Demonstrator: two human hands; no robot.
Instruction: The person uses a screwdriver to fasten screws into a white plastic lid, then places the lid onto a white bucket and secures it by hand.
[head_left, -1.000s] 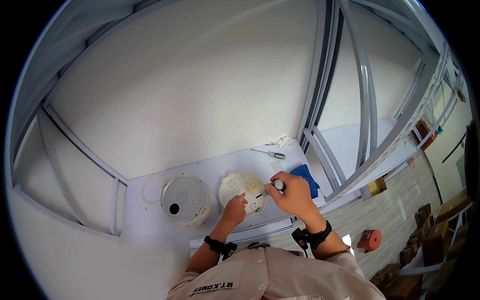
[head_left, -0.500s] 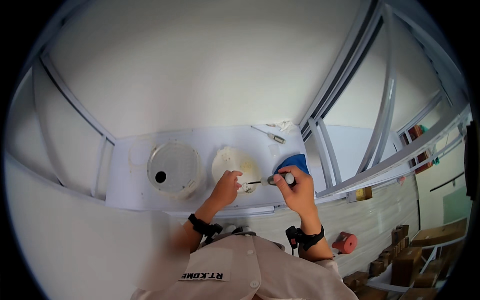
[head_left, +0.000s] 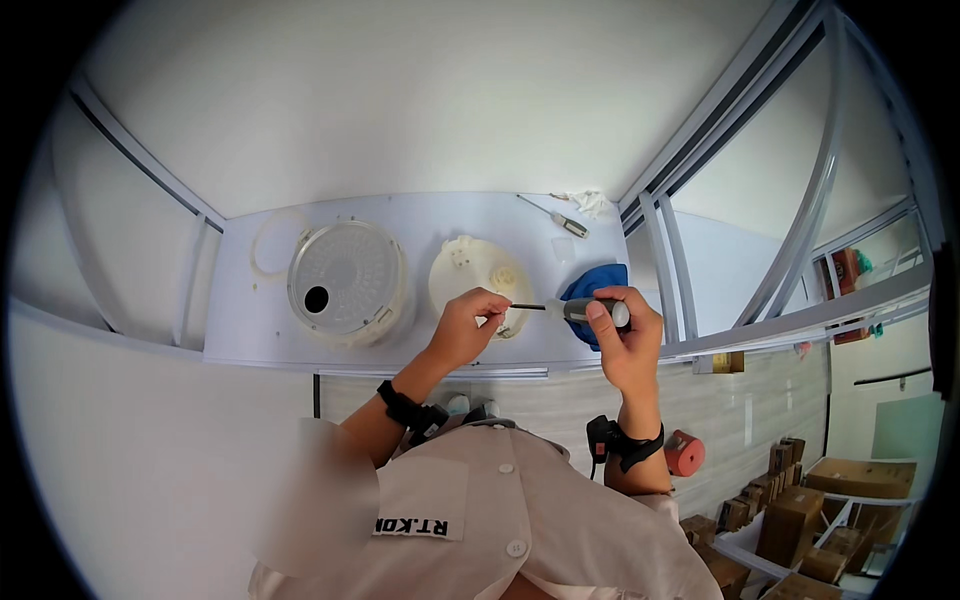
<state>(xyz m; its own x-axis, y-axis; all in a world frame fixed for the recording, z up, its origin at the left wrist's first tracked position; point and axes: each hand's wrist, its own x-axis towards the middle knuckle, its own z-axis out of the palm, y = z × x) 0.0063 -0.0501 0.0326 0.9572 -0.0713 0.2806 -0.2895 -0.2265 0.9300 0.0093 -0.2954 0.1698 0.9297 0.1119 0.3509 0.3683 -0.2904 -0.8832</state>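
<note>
My right hand [head_left: 636, 340] is wrapped round the handle of a screwdriver [head_left: 572, 311], held level with its dark shaft pointing left. At the shaft's tip, the thumb and fingers of my left hand [head_left: 465, 328] are pinched together; whatever they hold is too small to make out. Beneath the hands lies a round off-white plastic part [head_left: 452, 275] with a raised round piece [head_left: 503, 278] on it, partly covered by my left hand. A blue cloth-like thing [head_left: 607, 278] rests just beyond my right hand.
On the left of the white table [head_left: 240, 335] stands a round tub [head_left: 352, 262] with a grey lid and a dark hole, beside a pale ring [head_left: 257, 250]. Farther back lie a second screwdriver [head_left: 560, 220], a clear plastic piece [head_left: 568, 250] and crumpled white material [head_left: 590, 202]. Metal frame posts [head_left: 668, 265] rise at the right.
The screwdriver has lifted away from the round plastic part and now lies level, its tip at my left fingers. My right hand has moved right. The whole view has shifted.
</note>
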